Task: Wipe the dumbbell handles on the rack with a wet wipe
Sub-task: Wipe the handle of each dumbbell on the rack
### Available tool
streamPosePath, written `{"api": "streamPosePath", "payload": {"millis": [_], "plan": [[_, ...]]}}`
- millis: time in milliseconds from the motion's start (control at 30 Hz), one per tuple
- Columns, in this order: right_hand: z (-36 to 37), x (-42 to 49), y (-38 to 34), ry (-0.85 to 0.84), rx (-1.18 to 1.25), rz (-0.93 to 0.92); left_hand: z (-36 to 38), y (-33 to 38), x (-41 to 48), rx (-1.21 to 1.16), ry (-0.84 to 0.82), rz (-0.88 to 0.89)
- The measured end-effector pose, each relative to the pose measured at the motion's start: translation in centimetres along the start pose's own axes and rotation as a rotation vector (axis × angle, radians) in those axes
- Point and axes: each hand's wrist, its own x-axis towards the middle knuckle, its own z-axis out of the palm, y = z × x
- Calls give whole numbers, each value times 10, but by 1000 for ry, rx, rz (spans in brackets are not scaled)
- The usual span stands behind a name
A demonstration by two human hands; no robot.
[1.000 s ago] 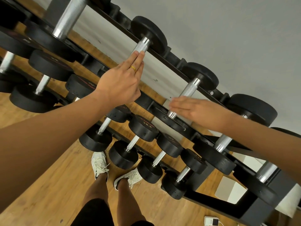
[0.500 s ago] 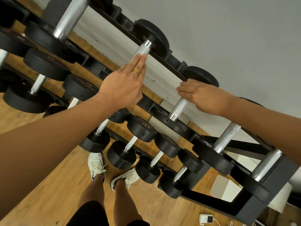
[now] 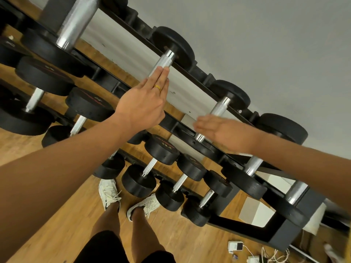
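A black tiered rack [image 3: 201, 76] holds rows of black dumbbells with steel handles. My left hand [image 3: 144, 103] lies flat with straight fingers on the knurled handle [image 3: 164, 60] of a top-row dumbbell; a gold ring is on one finger. My right hand [image 3: 222, 132], blurred, is flat with straight fingers over the lower part of the neighbouring handle [image 3: 220, 108]. No wet wipe shows in either hand; anything under the palms is hidden.
Smaller dumbbells [image 3: 161, 150] fill the lower tiers by my white shoes [image 3: 109, 192]. A white box [image 3: 254, 213] sits on the wooden floor behind the rack's end frame. Chargers and cables [image 3: 247, 251] lie on the floor at bottom right. A grey wall [image 3: 266, 35] is behind.
My right hand slid down the handle from near its upper end towards the lower weight, its fingers now straight. My left hand stayed on its handle.
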Motion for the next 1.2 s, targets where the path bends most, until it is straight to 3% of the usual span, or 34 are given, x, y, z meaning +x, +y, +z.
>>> {"api": "streamPosePath", "payload": {"millis": [133,300,433,500,733,967,1067,1200], "plan": [[1,0,5,-10,91,-88,-2,1,1,-9,-52,-2],[-3,-11,34,95,-2,165,-2,-1,0,-37,-44,-4],[17,-6,-11,61,16,-42,-1,-1,0,-47,-37,5],[14,-6,-8,59,76,-63,-2,0,0,-44,-42,7],[2,-10,28,158,107,295,-1,-1,0,-30,-52,9],[7,2,-8,212,187,163,-8,1,0,-48,-116,-1],[0,1,-9,166,286,202,-10,1,0,-27,-133,-8],[6,8,-26,381,502,374,-17,7,0,-10,-143,-29]]}}
